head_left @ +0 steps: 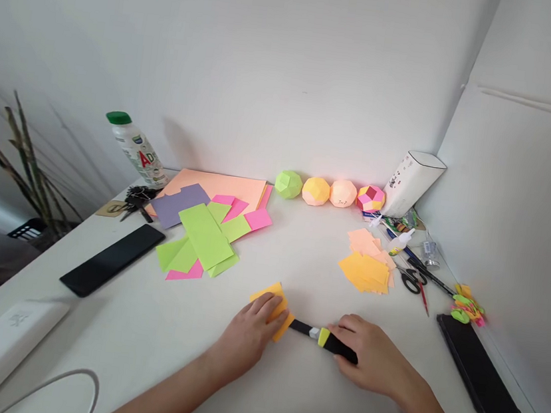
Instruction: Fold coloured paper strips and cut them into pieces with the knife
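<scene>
Your left forearm comes in from seven o'clock, and your left hand (pixel 250 327) lies palm down on the orange paper (pixel 272 294). Its fingers are stretched flat and loose, pressing on the sheet rather than gripping it. The paper sits on the white table (pixel 299 256) near the front middle, and its far corner pokes out past your fingertips towards twelve o'clock.

Your right forearm enters from five o'clock. The right hand (pixel 367 358) is curled around the black handle of the knife (pixel 322 337), fingers closed over it and knuckles up. The knife lies low and nearly level, its tip pointing to nine o'clock and meeting the paper's right edge just beside your left thumb.

At one o'clock from your hands lie a stack of orange squares (pixel 366 271) and scissors (pixel 412 280). At eleven o'clock green sheets (pixel 204 234) overlap, with a dark phone (pixel 113 258) at ten o'clock. Four paper balls (pixel 330 192) line the wall at twelve o'clock.
</scene>
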Tool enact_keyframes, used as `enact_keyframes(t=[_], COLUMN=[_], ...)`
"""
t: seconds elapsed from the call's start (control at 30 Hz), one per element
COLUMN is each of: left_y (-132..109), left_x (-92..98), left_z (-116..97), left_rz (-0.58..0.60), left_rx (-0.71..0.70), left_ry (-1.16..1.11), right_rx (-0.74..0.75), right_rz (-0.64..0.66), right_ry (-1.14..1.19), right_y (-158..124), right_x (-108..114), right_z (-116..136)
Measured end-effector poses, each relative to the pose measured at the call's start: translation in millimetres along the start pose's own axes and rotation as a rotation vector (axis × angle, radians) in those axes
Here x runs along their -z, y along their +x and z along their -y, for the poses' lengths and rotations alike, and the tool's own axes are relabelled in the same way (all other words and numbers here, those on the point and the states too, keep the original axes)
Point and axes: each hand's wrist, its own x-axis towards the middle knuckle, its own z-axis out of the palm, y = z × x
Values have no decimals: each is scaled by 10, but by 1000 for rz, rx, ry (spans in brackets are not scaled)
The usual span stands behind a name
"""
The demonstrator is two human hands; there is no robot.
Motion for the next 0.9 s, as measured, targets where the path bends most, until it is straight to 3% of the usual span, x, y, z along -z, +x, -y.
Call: enact_keyframes(t=[0.27,0.57,0.9], left_y=[20,-34,22], left_x=[91,4,122], left_z=[27,8,1], left_rz=[49,66,166], left_rx=[1,71,102], left_ry=[-76,9,-11], right_rx=[-54,-115,-157], right_rz=[85,116,159], right_ry=[-3,-3,-5], right_y=[-30,-68,-69], right_x=[12,49,87], right_z=[197,229,272])
